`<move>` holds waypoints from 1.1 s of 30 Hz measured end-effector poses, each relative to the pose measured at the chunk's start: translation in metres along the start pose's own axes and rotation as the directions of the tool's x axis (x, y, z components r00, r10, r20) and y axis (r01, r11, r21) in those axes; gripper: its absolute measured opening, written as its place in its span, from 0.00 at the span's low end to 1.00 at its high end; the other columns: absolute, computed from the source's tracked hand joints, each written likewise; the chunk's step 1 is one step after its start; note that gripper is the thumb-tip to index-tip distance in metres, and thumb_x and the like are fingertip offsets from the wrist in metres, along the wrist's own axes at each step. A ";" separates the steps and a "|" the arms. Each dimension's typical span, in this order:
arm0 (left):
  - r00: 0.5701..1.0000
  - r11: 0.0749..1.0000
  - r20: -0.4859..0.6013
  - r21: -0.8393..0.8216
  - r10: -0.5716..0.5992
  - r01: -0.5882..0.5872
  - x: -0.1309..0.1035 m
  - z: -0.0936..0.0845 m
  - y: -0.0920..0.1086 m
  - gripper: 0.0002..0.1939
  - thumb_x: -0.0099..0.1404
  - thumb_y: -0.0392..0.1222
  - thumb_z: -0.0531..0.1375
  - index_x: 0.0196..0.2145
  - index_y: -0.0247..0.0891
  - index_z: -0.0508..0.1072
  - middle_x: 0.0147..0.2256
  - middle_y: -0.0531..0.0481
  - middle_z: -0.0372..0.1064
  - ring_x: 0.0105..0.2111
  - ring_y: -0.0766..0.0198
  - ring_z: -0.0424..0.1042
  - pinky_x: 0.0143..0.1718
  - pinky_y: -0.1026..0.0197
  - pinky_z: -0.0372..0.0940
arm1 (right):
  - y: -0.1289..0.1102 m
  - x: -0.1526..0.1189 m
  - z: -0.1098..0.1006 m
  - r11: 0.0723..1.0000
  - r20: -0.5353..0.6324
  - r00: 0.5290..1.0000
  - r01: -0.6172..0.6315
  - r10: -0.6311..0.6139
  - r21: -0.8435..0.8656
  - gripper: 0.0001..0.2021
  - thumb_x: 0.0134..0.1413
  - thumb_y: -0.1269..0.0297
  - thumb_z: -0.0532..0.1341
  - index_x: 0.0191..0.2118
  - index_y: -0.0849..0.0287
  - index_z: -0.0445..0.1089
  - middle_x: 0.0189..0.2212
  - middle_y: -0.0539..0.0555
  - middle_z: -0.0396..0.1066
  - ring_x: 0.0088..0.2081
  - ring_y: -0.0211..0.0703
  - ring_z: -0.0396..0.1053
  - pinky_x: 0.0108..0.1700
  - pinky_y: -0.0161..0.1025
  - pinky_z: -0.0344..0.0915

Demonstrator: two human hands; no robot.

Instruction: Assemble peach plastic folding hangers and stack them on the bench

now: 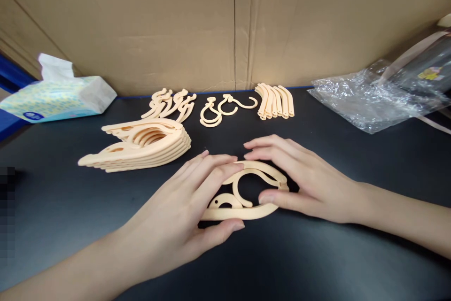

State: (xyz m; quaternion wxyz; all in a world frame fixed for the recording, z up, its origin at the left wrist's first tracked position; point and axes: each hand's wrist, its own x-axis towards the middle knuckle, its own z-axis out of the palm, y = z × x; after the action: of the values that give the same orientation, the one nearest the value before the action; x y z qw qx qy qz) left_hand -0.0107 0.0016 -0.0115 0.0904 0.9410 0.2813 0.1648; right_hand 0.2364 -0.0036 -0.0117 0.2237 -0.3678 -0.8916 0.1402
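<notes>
A cream plastic folding clothes hanger [252, 213] lies folded on the dark table in front of me, its curved hook tucked between the two arms. Over its left end is my left hand [190, 200], fingers across the far arm and thumb along the near side; the palm hides that end. My right hand [306, 174] grips the right end, with its thumb on the near arm close to the joint and its fingers arched over the far side. Left of the hands, several similar folded hangers are piled in a neat stack [169, 149].
Behind the hands lie loose hooks [211, 115], a row of curved arm pieces [275, 102] and a cluster of small curved parts [169, 104]. A tissue pack [66, 101] stands at left, clear plastic bags [369, 99] at right. Cardboard [169, 28] walls the table's back.
</notes>
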 end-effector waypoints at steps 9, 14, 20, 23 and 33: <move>0.996 0.994 -0.065 0.101 0.055 -0.049 0.002 -0.004 0.003 0.24 0.65 0.42 0.59 0.57 0.39 0.58 0.56 0.44 0.60 0.56 0.56 0.61 0.61 0.49 0.51 | 0.000 0.006 -0.004 0.849 0.141 0.942 -0.334 0.303 0.409 0.12 0.58 0.59 0.59 0.27 0.59 0.65 0.24 0.45 0.59 0.27 0.32 0.58 0.29 0.32 0.56; 0.997 0.993 -0.058 0.109 0.055 -0.049 0.002 -0.004 0.003 0.23 0.66 0.40 0.57 0.57 0.37 0.58 0.57 0.43 0.58 0.57 0.56 0.58 0.61 0.48 0.51 | -0.003 0.007 -0.009 0.661 0.267 0.892 -0.451 0.366 0.600 0.13 0.56 0.59 0.61 0.25 0.60 0.63 0.21 0.43 0.53 0.24 0.31 0.51 0.25 0.31 0.49; 0.996 0.988 -0.050 0.141 0.077 -0.069 0.002 -0.002 0.002 0.24 0.67 0.40 0.56 0.59 0.36 0.57 0.59 0.41 0.54 0.59 0.55 0.55 0.62 0.48 0.49 | 0.000 0.007 -0.008 0.580 0.280 0.875 -0.473 0.394 0.663 0.13 0.54 0.59 0.62 0.24 0.61 0.64 0.20 0.44 0.52 0.24 0.30 0.50 0.24 0.31 0.47; 0.995 0.984 -0.040 0.157 0.096 -0.089 0.001 -0.002 0.000 0.26 0.66 0.40 0.57 0.59 0.35 0.56 0.60 0.41 0.53 0.60 0.54 0.54 0.62 0.47 0.48 | 0.001 0.006 -0.007 0.567 0.278 0.871 -0.478 0.406 0.671 0.13 0.54 0.59 0.63 0.25 0.61 0.65 0.21 0.44 0.52 0.24 0.30 0.50 0.23 0.31 0.47; 0.994 0.981 -0.051 0.174 0.095 -0.085 0.002 -0.002 0.000 0.26 0.66 0.41 0.57 0.59 0.35 0.56 0.59 0.41 0.54 0.60 0.56 0.54 0.63 0.48 0.47 | -0.002 0.005 -0.006 0.547 0.257 0.872 -0.466 0.416 0.696 0.15 0.54 0.59 0.63 0.23 0.61 0.62 0.20 0.43 0.53 0.23 0.29 0.51 0.23 0.30 0.47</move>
State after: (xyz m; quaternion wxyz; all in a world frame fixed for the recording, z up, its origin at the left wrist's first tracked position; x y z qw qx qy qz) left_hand -0.0100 0.0030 -0.0093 -0.0066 0.9518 0.2543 0.1716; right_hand 0.2348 -0.0013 -0.0043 0.2830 -0.4522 -0.6414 0.5514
